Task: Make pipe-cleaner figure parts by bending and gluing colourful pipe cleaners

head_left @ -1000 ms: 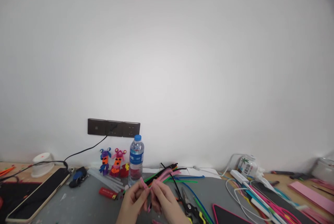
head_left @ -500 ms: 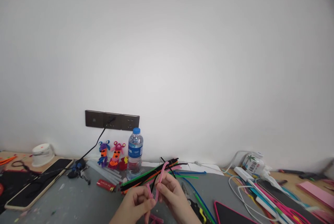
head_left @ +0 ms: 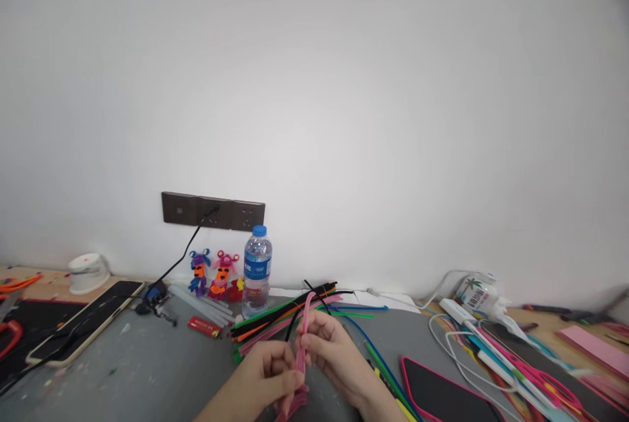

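A strand of pink pipe cleaners (head_left: 308, 312) runs upright between my two hands. My left hand (head_left: 275, 376) pinches its lower part between thumb and fingers. Just above and to the right, my right hand (head_left: 328, 348) pinches the same strand, whose top sticks up past the fingers. More pink pieces (head_left: 297, 401) show below my left hand, partly hidden by it. Behind the hands lies a bundle of black, green, orange and pink pipe cleaners (head_left: 282, 312) on the grey mat (head_left: 162, 369).
A water bottle (head_left: 257, 271) stands behind my left hand, near small pipe-cleaner figures (head_left: 222, 276), glue sticks (head_left: 202, 304) and a red lighter (head_left: 204, 326). A phone (head_left: 86, 324) lies left; a pink-edged tablet-like device (head_left: 442, 392), pink scissors (head_left: 550, 388) and white cables lie right.
Both hands have moved slightly, and the pink strand has turned more upright, its lower parts now lying together. The camera has tilted down a little, so the wall socket sits higher.
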Demonstrator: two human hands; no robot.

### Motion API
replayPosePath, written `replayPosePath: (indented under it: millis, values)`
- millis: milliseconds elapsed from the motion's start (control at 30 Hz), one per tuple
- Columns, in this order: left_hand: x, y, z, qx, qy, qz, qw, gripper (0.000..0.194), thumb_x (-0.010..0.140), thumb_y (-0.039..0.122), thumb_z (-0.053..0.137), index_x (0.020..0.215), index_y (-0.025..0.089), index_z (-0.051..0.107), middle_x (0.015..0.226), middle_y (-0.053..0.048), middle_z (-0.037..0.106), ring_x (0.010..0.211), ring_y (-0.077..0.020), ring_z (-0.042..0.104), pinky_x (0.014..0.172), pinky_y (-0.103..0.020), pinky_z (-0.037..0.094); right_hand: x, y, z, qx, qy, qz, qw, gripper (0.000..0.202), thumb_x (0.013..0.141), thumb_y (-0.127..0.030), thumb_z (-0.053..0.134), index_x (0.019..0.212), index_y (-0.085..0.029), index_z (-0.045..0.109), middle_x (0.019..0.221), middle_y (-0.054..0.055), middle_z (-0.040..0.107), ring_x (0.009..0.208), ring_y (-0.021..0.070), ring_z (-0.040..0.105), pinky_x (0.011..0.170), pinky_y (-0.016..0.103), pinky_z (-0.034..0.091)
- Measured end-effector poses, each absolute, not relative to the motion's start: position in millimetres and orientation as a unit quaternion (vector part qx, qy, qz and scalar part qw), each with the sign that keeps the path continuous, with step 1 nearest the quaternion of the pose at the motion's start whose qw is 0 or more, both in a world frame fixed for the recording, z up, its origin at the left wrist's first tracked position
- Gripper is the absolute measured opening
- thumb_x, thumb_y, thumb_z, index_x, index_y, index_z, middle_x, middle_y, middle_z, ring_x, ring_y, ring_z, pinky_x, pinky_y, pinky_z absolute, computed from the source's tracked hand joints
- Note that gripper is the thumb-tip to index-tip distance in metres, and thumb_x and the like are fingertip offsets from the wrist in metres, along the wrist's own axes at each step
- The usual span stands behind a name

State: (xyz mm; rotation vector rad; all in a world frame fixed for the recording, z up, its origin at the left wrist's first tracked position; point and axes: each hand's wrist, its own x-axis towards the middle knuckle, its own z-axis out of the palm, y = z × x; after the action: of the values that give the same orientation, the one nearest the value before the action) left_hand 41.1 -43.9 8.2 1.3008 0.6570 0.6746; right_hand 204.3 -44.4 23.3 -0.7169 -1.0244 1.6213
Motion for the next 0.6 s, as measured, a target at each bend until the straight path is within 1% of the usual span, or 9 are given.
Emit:
replayPosePath:
  millis: [100,167,200,333,467,600]
  values:
    - [40.3,-39.4,2.1,0.603,0.337,0.386,0.611,0.036,0.071,0.05,0.072,0.076,0.017,0.062,0.06,0.001,0.06,0.054,-0.0123,0.052,0.051,-0.02,0.036,201.7,-40.3,25.7,-0.324,-0.401,0.641,0.568,0.031,0.062,-0.032,0.087,0.072,-0.015,0.064,0.061,-0.004,0.061,0.049,0.0073,0.053,0.051,0.018,0.039]
    - [38.6,-37.1,2.1,0.622,0.373,0.431,0.537,0.026,0.072,0.041,0.074,0.081,0.017,0.067,0.073,-0.002,0.065,0.065,-0.0153,0.056,0.056,-0.021,0.038,199.9,-38.7,26.2,-0.334,-0.392,0.624,0.587,0.032,0.061,-0.033,0.088,0.07,-0.015,0.063,0.062,-0.003,0.062,0.051,0.0084,0.055,0.053,0.019,0.041]
    - [37.5,-36.2,3.0,0.629,0.39,0.444,0.505,0.023,0.072,0.037,0.074,0.082,0.017,0.069,0.075,-0.002,0.066,0.067,-0.0162,0.057,0.056,-0.021,0.039,199.0,-38.2,25.9,-0.338,-0.391,0.619,0.591,0.033,0.061,-0.034,0.088,0.069,-0.016,0.062,0.062,-0.003,0.063,0.053,0.0094,0.057,0.053,0.02,0.042]
    - [34.6,-34.7,7.4,0.656,0.423,0.476,0.406,0.013,0.074,0.032,0.071,0.076,0.019,0.073,0.07,-0.003,0.066,0.059,-0.0162,0.055,0.051,-0.021,0.038,196.4,-38.8,23.6,-0.345,-0.394,0.61,0.595,0.035,0.058,-0.035,0.089,0.067,-0.016,0.062,0.065,0.0,0.067,0.055,0.0126,0.061,0.054,0.022,0.045]
    - [34.5,-36.1,8.6,0.685,0.419,0.504,0.318,0.006,0.071,0.026,0.073,0.073,0.021,0.076,0.07,-0.003,0.066,0.053,-0.0148,0.056,0.047,-0.021,0.039,195.2,-40.7,22.2,-0.339,-0.39,0.614,0.596,0.034,0.06,-0.036,0.088,0.069,-0.015,0.063,0.063,0.0,0.067,0.055,0.0128,0.061,0.055,0.024,0.046]
    - [35.1,-37.5,8.0,0.698,0.395,0.523,0.288,0.01,0.074,0.025,0.069,0.074,0.024,0.079,0.066,-0.004,0.067,0.052,-0.0154,0.057,0.047,-0.021,0.042,194.2,-42.1,22.0,-0.329,-0.381,0.618,0.604,0.033,0.06,-0.036,0.088,0.068,-0.016,0.063,0.06,-0.001,0.065,0.055,0.0123,0.06,0.056,0.023,0.046]
